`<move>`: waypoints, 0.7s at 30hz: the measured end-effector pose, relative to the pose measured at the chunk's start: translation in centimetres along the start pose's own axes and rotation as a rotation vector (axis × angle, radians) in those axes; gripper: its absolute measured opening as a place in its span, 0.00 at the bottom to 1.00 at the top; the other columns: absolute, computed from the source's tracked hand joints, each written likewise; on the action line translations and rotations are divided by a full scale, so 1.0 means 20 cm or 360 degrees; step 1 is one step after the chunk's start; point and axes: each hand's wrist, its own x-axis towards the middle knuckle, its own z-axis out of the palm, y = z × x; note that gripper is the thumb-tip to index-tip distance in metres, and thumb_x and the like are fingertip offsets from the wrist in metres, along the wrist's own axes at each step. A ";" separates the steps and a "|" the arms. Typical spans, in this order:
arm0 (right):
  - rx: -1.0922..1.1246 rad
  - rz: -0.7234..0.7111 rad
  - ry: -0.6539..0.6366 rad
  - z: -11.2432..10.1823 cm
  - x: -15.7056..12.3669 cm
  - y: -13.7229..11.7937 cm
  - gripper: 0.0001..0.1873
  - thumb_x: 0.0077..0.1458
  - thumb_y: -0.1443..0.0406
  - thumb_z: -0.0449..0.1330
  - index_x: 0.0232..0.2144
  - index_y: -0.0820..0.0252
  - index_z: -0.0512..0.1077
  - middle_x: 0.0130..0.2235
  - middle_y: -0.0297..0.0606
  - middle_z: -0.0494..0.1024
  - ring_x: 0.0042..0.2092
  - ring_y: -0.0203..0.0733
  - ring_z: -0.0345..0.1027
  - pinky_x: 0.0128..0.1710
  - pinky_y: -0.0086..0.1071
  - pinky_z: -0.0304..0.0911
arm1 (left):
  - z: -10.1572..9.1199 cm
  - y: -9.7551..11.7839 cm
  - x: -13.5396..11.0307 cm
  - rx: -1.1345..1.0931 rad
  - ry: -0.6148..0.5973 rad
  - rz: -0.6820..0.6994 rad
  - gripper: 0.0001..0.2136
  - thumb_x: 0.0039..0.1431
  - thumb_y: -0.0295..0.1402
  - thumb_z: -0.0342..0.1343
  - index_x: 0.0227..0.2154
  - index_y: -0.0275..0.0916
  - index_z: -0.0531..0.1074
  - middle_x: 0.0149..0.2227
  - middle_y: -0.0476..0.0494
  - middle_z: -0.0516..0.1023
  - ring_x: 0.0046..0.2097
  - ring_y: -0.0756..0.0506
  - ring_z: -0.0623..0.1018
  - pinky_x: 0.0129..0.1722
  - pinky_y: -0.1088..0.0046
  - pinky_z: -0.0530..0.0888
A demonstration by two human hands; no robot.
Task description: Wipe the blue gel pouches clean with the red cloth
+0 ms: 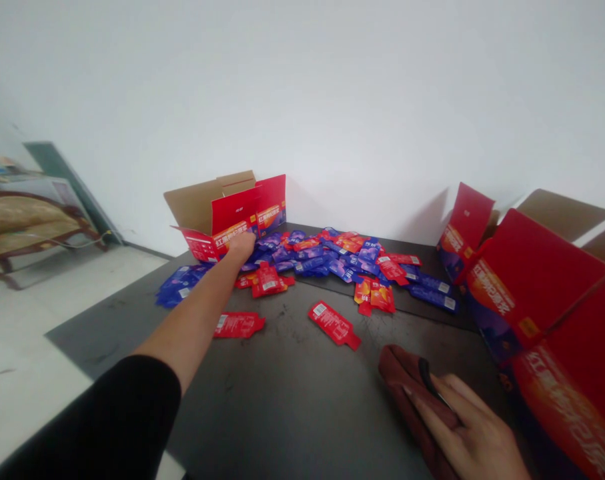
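My left hand (243, 246) reaches across the table to the left end of a pile of blue and red sachets (312, 261), right by the front of an open red carton (235, 208). Its fingers are turned away and hidden, so what they do does not show. Near the front edge, my right hand (475, 427) is closed on a folded reddish-brown cloth (405, 380) with a black strip along it. Between the hands lie two single red sachets, one at the centre (334, 324) and one beside my left forearm (238, 325).
A second open red carton (527, 287) stands along the right side, close to my right hand. Blue sachets (181, 285) lie stacked left of my forearm. Behind the dark table (282, 400) rises a white wall. A wooden sofa (27, 227) stands far left.
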 end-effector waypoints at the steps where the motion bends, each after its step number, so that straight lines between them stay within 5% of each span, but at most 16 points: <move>1: -0.0022 -0.0015 0.0016 0.00 0.00 0.00 0.20 0.64 0.49 0.58 0.41 0.55 0.81 0.39 0.40 0.81 0.38 0.41 0.79 0.34 0.22 0.73 | 0.00 0.00 -0.01 -0.0015 0.0007 -0.0014 0.18 0.68 0.39 0.58 0.56 0.36 0.70 0.55 0.37 0.74 0.51 0.40 0.77 0.49 0.55 0.78; 7: -0.0033 -0.0083 0.0054 0.01 0.02 0.00 0.20 0.64 0.49 0.57 0.40 0.57 0.81 0.35 0.39 0.80 0.34 0.38 0.79 0.30 0.21 0.72 | -0.01 0.06 -0.10 -0.0182 0.0188 0.0008 0.16 0.68 0.39 0.58 0.54 0.36 0.72 0.53 0.38 0.75 0.50 0.41 0.78 0.48 0.56 0.78; 12: -0.0065 -0.0104 0.0001 0.02 0.02 0.03 0.19 0.64 0.51 0.57 0.42 0.55 0.81 0.36 0.38 0.81 0.33 0.39 0.79 0.28 0.22 0.71 | -0.04 0.37 -0.28 -0.0403 0.0499 0.0324 0.14 0.74 0.34 0.45 0.48 0.34 0.75 0.51 0.35 0.73 0.52 0.43 0.76 0.52 0.64 0.73; 17: -0.0084 0.0001 -0.0089 0.05 -0.01 0.11 0.19 0.62 0.51 0.58 0.44 0.54 0.82 0.36 0.38 0.80 0.32 0.40 0.77 0.27 0.25 0.71 | -0.12 0.69 -0.61 -0.0619 0.0684 0.0809 0.15 0.75 0.36 0.43 0.44 0.36 0.74 0.46 0.39 0.73 0.51 0.45 0.74 0.54 0.69 0.70; 21: 0.0028 0.0180 -0.0142 0.05 0.00 0.09 0.19 0.59 0.49 0.60 0.39 0.55 0.83 0.33 0.38 0.79 0.32 0.42 0.75 0.27 0.28 0.70 | -0.23 0.82 -0.96 -0.0776 0.0771 0.1179 0.16 0.76 0.40 0.42 0.42 0.39 0.72 0.43 0.43 0.74 0.48 0.47 0.74 0.52 0.71 0.70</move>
